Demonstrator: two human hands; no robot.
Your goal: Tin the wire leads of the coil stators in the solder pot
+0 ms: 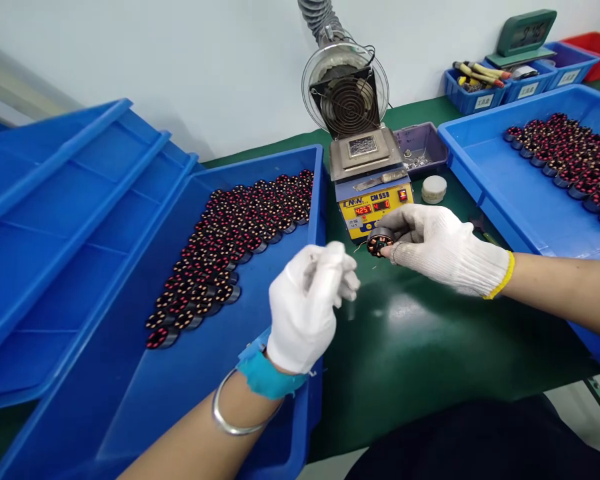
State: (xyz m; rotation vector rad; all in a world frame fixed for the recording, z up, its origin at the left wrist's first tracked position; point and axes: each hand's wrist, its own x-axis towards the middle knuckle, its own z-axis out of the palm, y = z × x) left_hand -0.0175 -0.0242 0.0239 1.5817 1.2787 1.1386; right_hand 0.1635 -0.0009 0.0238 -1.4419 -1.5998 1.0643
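Observation:
My right hand, in a white knit glove with a yellow cuff, grips a round black motor stator with copper windings. It holds the stator tilted, just in front of the yellow-and-blue solder pot, with thin wire ends sticking out at its left. My left hand, in a white glove with a turquoise band at the wrist, is raised to the left of the stator, apart from it. Its fingers are curled with the thumb pressed in; whether something small is between them is hidden.
A blue tray of stators in rows lies at left, beside stacked blue trays. Another blue tray with stators lies at right. Behind the pot stands a fume fan. A purple bin and round white tub are nearby.

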